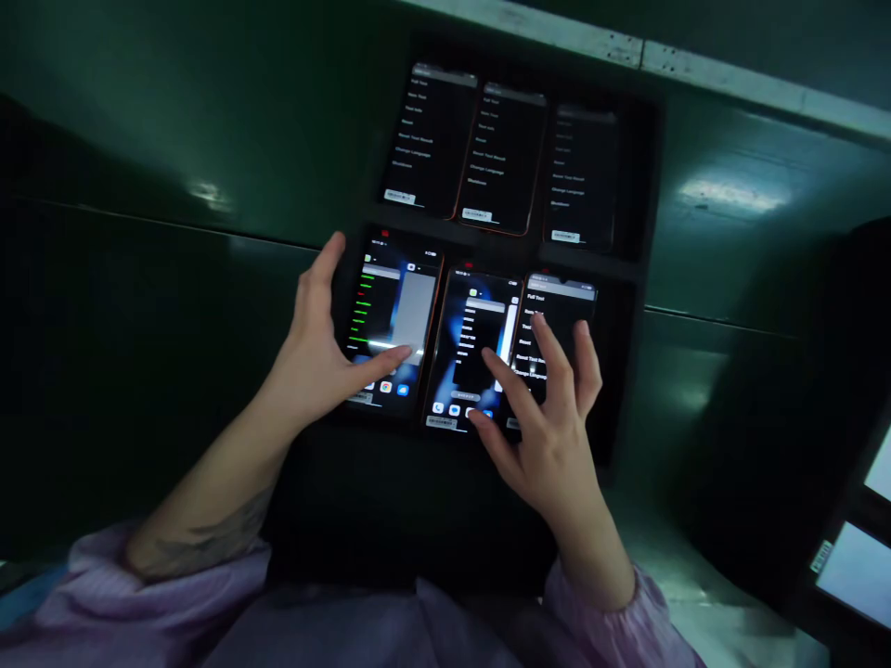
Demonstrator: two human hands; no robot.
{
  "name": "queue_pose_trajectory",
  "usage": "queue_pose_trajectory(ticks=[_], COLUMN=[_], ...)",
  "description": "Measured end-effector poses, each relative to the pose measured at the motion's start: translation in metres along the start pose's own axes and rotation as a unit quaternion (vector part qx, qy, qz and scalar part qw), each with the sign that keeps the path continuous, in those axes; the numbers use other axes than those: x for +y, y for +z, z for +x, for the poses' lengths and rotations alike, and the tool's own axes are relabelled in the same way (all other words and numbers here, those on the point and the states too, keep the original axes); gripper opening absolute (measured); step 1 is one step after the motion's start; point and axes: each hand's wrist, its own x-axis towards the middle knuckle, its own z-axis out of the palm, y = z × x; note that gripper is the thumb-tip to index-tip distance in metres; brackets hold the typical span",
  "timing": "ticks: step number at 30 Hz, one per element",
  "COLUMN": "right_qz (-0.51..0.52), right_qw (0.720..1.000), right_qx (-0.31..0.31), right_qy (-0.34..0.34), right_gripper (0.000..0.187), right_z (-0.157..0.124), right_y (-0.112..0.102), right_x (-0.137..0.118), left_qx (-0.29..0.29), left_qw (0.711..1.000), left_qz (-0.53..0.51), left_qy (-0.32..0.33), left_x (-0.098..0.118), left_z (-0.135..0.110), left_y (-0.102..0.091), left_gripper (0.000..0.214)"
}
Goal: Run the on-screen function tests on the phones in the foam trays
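Note:
Two rows of lit smartphones lie face up in a black tray [637, 278]. My left hand [320, 343] is spread at the near-left phone [376, 306], its thumb over the lower screen, which shows app cards. Over the near-middle phone [480, 334], also showing app cards, is my right hand [549, 417], fingers apart. Its index fingertip is at the screen's middle and the thumb near the bottom icons; I cannot tell whether they touch. Other right fingers reach over the near-right phone [563, 292], partly covering its text menu.
Behind them, the far-left phone [435, 139], far-middle phone [501, 153] and far-right phone [581, 172] show text menus. The tray sits on a dark green table [209, 121]. A pale metal strip [585, 42] crosses the back. A dark object with bright panels [853, 575] stands at right.

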Motion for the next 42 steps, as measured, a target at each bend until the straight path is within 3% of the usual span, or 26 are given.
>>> queue_pose_trajectory(ticks=[8,15,18,21,24,28,32,35,37,39,42], right_qz=[0.008,0.015,0.006,0.053,0.13,0.138,0.149,0.121,0.09,0.059,0.0], right_qw=[1.0,0.999,0.988,0.951,0.934,0.929,0.921,0.929,0.936,0.95,0.989], right_qx=[-0.028,0.03,0.115,0.178,0.152,0.142,0.12,0.093,0.08,0.077,0.071], right_qy=[0.004,0.016,0.105,0.247,0.297,0.313,0.339,0.336,0.331,0.295,0.129], right_gripper=[0.044,0.042,0.039,0.048,0.063,0.069,0.069,0.067,0.065,0.058,0.034], right_z=[-0.002,-0.002,-0.007,-0.012,-0.011,-0.007,-0.027,-0.051,-0.059,-0.057,-0.041], right_y=[-0.001,-0.002,-0.006,-0.009,-0.007,-0.006,-0.016,-0.031,-0.042,-0.047,-0.043], right_x=[0.0,0.002,0.016,0.036,0.046,0.038,0.018,0.008,0.007,0.008,0.006], left_qx=[0.057,0.05,0.059,0.059,0.041,0.016,0.031,0.043,0.031,0.032,0.025], left_qw=[0.992,0.992,0.988,0.976,0.966,0.957,0.954,0.961,0.961,0.949,0.933], left_qz=[-0.112,-0.107,-0.139,-0.209,-0.255,-0.29,-0.296,-0.271,-0.266,-0.306,-0.356], left_qy=[-0.028,-0.046,-0.021,0.008,0.009,0.0,-0.013,-0.045,-0.072,-0.071,-0.049], left_x=[0.002,0.001,-0.003,-0.008,-0.013,-0.014,-0.01,-0.01,-0.015,-0.022,-0.03], left_z=[-0.002,0.0,0.0,0.004,0.01,0.011,-0.028,-0.068,-0.079,-0.073,-0.048], left_y=[0.005,0.004,0.003,0.002,0.002,0.003,0.003,-0.003,-0.011,-0.018,-0.022], left_gripper=[0.128,0.128,0.118,0.102,0.096,0.095,0.087,0.072,0.067,0.066,0.072])
